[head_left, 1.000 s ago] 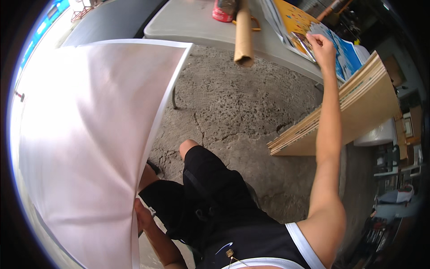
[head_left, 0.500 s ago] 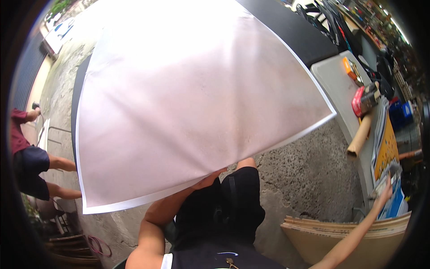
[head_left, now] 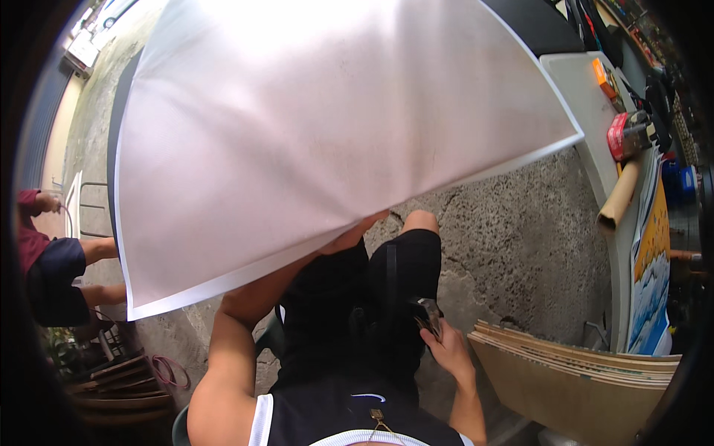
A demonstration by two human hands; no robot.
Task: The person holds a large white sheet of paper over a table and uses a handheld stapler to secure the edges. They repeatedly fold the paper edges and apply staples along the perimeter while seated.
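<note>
Large pale pink, white-bordered flexible sheet point(head_left: 320, 134) and dark metallic hand tool point(head_left: 427, 314), each at one hand.
The sheet extended over a flat black table point(head_left: 532, 26), whose surface showed past the sheet's left edge and far right side; folds ran out from its near edge, where the left hand point(head_left: 355, 238) was largely covered, so whether its fingers pinched the material could not be told. The right hand point(head_left: 448, 351) was closed around the tool beside the black-clad right thigh point(head_left: 409, 279). On the light grey plastic table point(head_left: 571, 82), an orange box point(head_left: 608, 80) lay near one corner, and a brown cardboard tube point(head_left: 619, 195) reached the edge facing the person.
</note>
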